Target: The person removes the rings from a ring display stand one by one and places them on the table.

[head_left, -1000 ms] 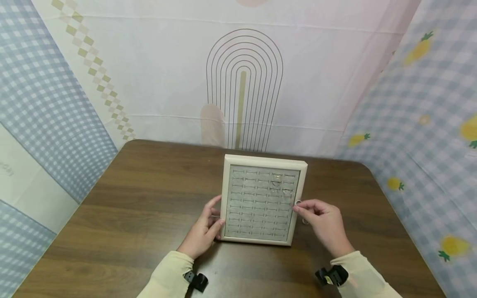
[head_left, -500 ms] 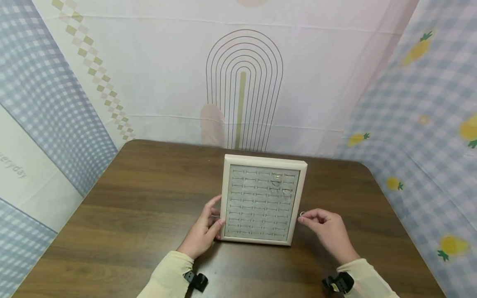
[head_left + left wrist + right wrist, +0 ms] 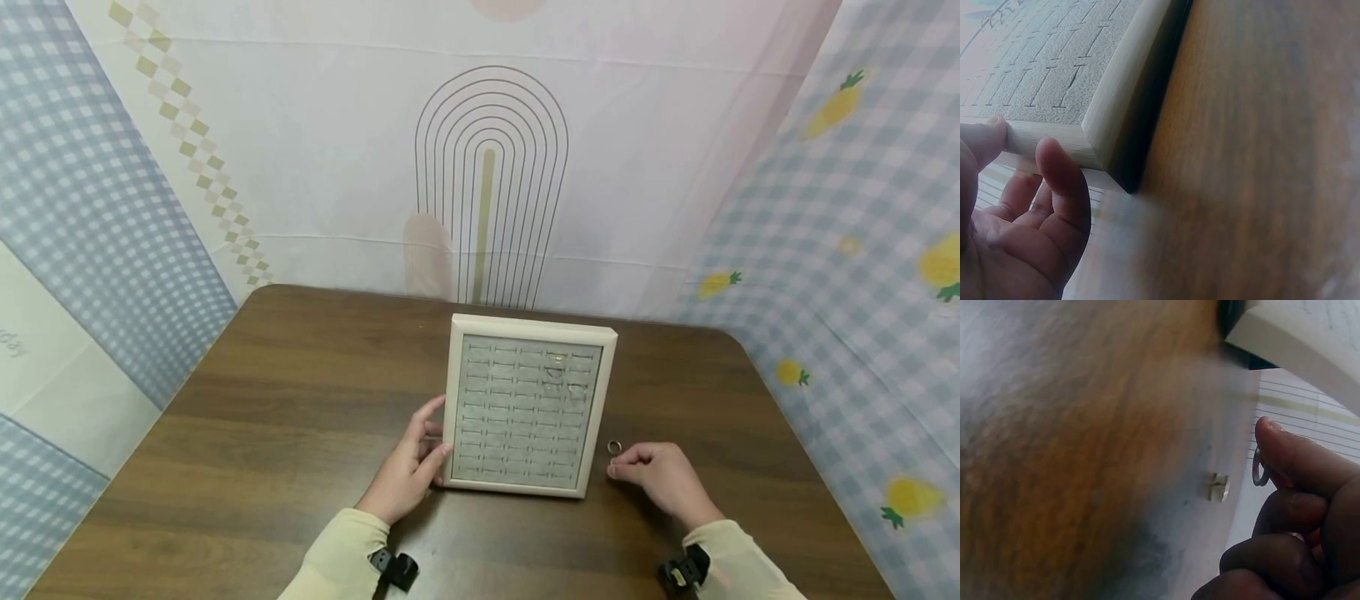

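A ring display board [image 3: 517, 425] with a cream frame and a grey slotted pad leans upright on the table. My left hand [image 3: 405, 475] grips its left edge, thumb on the front; the left wrist view shows the fingers around the frame [image 3: 1054, 139] near a lower corner. Several rings [image 3: 557, 371] sit in slots at the pad's upper right. To the right of the board, my right hand [image 3: 663, 479] pinches a silver ring [image 3: 1257, 467] between thumb and forefinger, low over the table. Another ring [image 3: 615, 447] lies on the table just beyond its fingertips.
The brown wooden table [image 3: 315, 392] reaches back to a white patterned cloth [image 3: 337, 150]. Blue checked cloths hang at the left and at the right [image 3: 847, 275]. Both wrists carry small black cameras.
My right hand has moved down and slightly right, away from the board's right edge, with the ring between its fingers. The left hand and the board stay in place.
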`<state>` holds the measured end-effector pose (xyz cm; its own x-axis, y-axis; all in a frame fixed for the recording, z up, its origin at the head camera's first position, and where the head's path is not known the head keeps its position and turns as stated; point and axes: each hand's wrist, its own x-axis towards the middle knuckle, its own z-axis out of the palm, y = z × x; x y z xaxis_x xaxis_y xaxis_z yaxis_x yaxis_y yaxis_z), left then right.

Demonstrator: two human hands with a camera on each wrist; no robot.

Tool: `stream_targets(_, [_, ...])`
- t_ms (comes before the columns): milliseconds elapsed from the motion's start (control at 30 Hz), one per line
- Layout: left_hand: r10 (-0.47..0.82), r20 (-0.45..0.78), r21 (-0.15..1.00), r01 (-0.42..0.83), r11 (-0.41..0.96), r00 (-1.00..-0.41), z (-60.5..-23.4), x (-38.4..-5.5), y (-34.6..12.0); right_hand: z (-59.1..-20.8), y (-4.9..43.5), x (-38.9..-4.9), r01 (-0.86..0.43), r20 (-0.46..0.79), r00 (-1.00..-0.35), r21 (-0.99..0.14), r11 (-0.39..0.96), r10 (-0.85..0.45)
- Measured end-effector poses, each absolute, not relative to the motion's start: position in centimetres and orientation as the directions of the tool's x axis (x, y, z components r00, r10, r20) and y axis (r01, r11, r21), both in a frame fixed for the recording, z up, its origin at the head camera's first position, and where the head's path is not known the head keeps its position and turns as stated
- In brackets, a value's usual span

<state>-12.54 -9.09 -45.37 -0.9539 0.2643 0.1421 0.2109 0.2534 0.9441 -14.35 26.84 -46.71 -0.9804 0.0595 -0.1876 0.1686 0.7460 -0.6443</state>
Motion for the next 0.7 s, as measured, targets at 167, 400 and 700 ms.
stream_targets(167, [0.262,0.151,0.943,0.219,0.251,-0.953,-45.5,-12.6,-9.1,-47.3,27.0,-14.5,0.161,-0.196,-0.98,-0.643,0.748,0.043])
stream_targets(400, [0.267,0.146,0.941,0.217,0.26,-0.953,-45.4,-12.6,-9.1,-47.9,27.2,-14.6,0.15,-0.2,-0.98,-0.657,0.739,0.022])
stream_targets(700, [0.263,0.138,0.939,0.211,0.271,-0.955,-45.7,-12.7,-9.1,-48.1,27.3,-14.6,0.162,-0.214,-0.977,-0.641,0.751,0.028])
